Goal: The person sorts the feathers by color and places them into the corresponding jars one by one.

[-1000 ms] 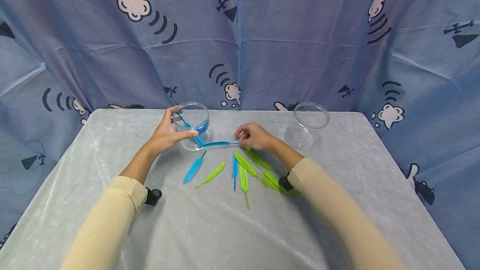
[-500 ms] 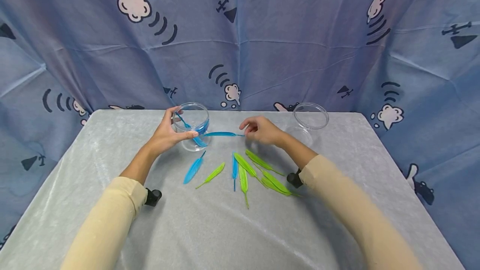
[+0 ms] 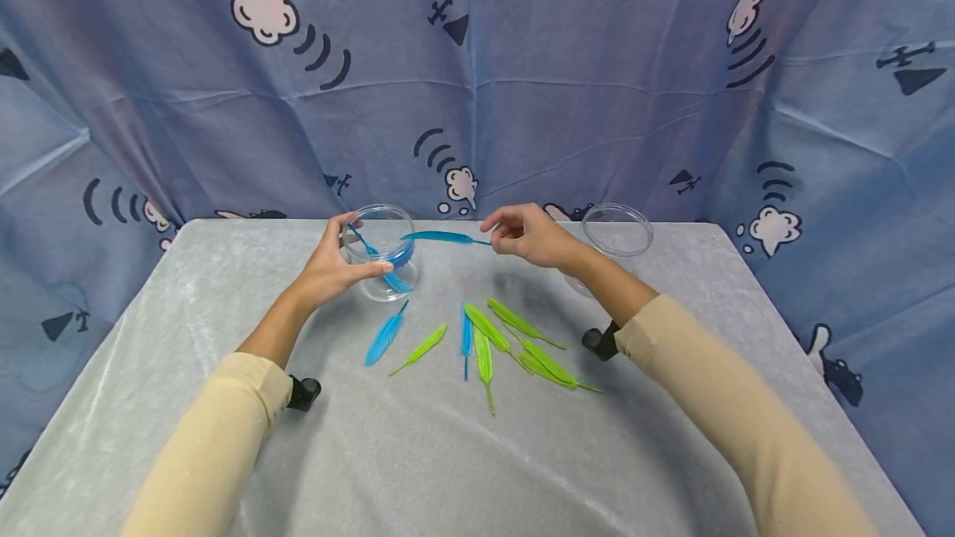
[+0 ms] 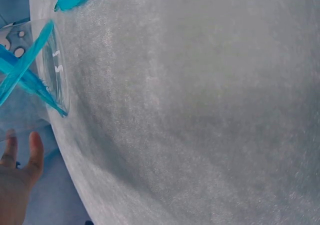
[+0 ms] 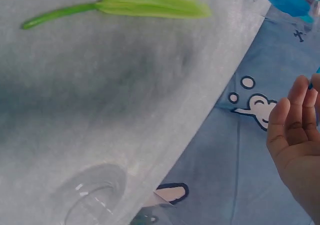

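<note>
Pinches blue feather (image 3: 440, 236) by its quill (image 3: 481, 242) in right hand (image 3: 533, 237), holding it nearly level, tip-first leftward at the jar (image 3: 386, 245) gripped by left hand (image 3: 337, 261).

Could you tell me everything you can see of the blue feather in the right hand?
The feather is slim and bright blue, with a soft-looking vane and thin quill. The right hand pinches the quill's end. Raised above the table, it looks nearly level, pointing toward the clear jar. In the head view its tip overlaps the rim; whether they touch, I can't tell.
</note>
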`<state>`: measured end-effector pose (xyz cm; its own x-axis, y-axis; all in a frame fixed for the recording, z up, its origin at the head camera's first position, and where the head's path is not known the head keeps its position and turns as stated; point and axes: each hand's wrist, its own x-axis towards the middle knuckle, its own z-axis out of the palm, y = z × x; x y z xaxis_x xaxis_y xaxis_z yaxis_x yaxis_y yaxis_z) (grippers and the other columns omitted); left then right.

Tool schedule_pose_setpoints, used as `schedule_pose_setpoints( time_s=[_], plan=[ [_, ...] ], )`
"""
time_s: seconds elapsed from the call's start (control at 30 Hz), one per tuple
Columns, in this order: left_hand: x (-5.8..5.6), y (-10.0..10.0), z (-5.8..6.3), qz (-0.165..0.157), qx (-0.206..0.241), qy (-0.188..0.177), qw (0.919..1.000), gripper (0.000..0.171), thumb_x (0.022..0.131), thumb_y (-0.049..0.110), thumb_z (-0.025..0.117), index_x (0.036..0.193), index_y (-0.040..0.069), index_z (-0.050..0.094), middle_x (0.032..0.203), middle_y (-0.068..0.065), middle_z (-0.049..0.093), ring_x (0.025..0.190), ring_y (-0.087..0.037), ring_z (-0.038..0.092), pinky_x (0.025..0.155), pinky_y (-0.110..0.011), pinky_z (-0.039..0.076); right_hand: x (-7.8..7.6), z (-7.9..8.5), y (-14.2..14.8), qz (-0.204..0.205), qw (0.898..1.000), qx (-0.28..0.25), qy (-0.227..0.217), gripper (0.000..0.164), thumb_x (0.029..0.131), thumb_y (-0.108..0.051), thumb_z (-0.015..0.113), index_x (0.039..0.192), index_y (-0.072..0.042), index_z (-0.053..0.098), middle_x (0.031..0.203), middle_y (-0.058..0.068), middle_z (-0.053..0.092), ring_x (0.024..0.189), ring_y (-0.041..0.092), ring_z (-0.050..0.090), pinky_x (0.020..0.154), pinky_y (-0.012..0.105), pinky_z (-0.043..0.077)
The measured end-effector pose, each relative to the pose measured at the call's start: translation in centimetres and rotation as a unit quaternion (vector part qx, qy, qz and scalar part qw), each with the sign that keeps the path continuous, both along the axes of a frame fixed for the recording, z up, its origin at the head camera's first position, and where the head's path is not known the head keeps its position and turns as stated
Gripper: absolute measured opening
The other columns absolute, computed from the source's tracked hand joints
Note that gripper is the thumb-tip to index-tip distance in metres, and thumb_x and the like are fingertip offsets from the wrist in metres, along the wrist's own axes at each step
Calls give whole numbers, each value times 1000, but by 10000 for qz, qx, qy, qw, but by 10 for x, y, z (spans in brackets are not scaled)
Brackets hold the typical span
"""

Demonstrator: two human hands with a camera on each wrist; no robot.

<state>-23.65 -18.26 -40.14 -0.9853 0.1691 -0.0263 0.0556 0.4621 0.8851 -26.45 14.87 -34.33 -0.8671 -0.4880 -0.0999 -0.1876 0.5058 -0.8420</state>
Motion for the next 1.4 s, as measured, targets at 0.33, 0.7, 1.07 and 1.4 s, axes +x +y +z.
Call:
schedule_pose_setpoints(
  time_s=[0.33,0.7,1.07,1.4],
  plan=[
    [0,-1,-1,-9,15,6,10000,106,84,39,81,159,16,10,158,-11,24,146,-38,23,110,-60,32,-1,16,-1,50,9994,-79,338,21,96,0,61,117,2,65,96,18,65,79,22,54,71,31,46],
    [1,-1,-1,-13,36,10,10000,105,84,38,80,159,16,10,159,-9,24,146,-36,24,110,-59,34,-5,26,-16,-116,9976,-167,663,19,95,3,59,114,3,66,92,13,64,82,30,55,69,27,46],
    [1,-1,-1,-3,9,-13,10000,106,84,39,80,159,16,9,159,-9,24,146,-37,23,110,-60,33,-9,27,-34,-156,9926,388,1138,17,94,2,60,108,-1,69,90,11,64,78,22,57,69,29,47],
    [1,0,0,-30,86,3,10000,106,84,38,80,159,17,9,159,-10,24,146,-37,23,109,-60,34,-10,33,-49,-142,9872,658,1448,19,94,4,59,109,1,69,93,13,66,81,23,59,72,29,49]
  ],
)
